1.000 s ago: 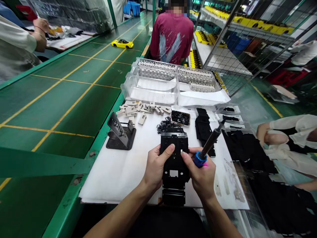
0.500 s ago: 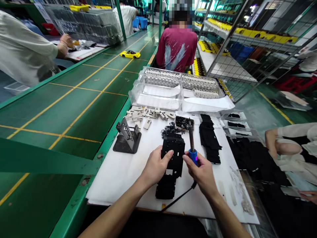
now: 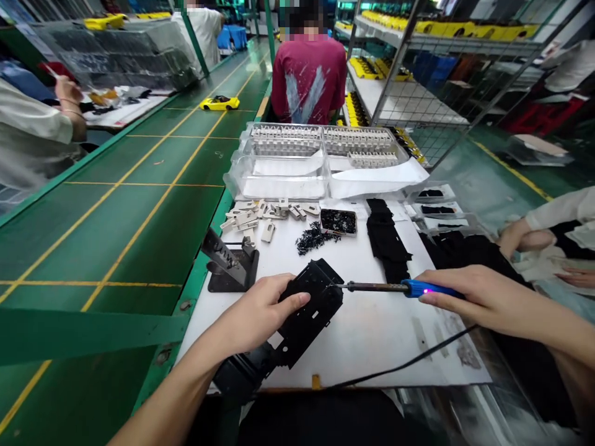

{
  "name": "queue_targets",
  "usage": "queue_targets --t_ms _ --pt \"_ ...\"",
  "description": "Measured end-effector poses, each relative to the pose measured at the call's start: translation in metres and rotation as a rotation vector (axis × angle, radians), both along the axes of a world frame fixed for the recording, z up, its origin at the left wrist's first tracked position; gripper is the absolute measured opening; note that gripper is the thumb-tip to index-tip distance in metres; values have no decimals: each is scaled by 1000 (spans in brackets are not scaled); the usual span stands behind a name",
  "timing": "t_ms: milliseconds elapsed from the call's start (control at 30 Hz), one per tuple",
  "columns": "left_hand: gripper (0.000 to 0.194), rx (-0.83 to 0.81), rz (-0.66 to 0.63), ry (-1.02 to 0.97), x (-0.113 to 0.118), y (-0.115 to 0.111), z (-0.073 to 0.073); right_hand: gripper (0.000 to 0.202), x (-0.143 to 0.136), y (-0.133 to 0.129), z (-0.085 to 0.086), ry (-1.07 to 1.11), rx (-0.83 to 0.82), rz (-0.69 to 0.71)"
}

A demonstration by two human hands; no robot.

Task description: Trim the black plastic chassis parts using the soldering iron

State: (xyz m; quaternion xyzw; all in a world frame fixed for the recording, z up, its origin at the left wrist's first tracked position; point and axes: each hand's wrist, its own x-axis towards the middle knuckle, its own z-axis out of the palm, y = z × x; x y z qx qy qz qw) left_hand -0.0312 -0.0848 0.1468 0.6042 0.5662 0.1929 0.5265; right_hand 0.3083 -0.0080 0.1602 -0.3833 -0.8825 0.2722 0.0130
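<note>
My left hand (image 3: 267, 303) grips a flat black plastic chassis plate (image 3: 307, 322), thumb on top, tilted over the white work board (image 3: 372, 347). In my right hand (image 3: 474, 294) is a soldering iron with a blue handle (image 3: 430, 288), held level. Its thin tip meets the far right part of the plate; whether it presses on the plastic I cannot tell. A metal iron stand (image 3: 232, 263) sits empty to the left. Beyond the plate are a heap of small black pieces (image 3: 313, 238) and a small box of them (image 3: 338, 221).
Several pale blocks (image 3: 267, 230) lie at the board's back left, before clear trays of white parts (image 3: 325, 186). More black plates (image 3: 388, 241) lie to the right. The iron's cord (image 3: 409, 365) crosses the front. A yellow toy car (image 3: 219, 103) stands on the green conveyor (image 3: 153, 161); co-workers sit around.
My right hand has swung the soldering iron from upright to level and brought its tip to the plate. My left hand has turned the plate aslant. The view has shifted slightly.
</note>
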Motion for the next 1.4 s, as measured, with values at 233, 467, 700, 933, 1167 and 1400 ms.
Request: queue_targets --t_ms 233,467,700,933,1167,1400 --pt "28 -5 -115 98 8 3 7 27 1 9 6 -115 -75 105" --pt "30 16 -194 200 12 5 10 31 5 9 7 -147 -110 107" --pt "27 53 -284 292 12 3 12 31 4 8 7 -138 -160 85" --pt "25 70 -338 341 11 7 16 30 5 8 5 -81 -220 76" --pt "32 -73 -288 410 6 24 14 34 3 8 8 -131 -205 104" --pt "32 -73 -294 381 6 24 17 35 -2 13 10 -121 -170 129"
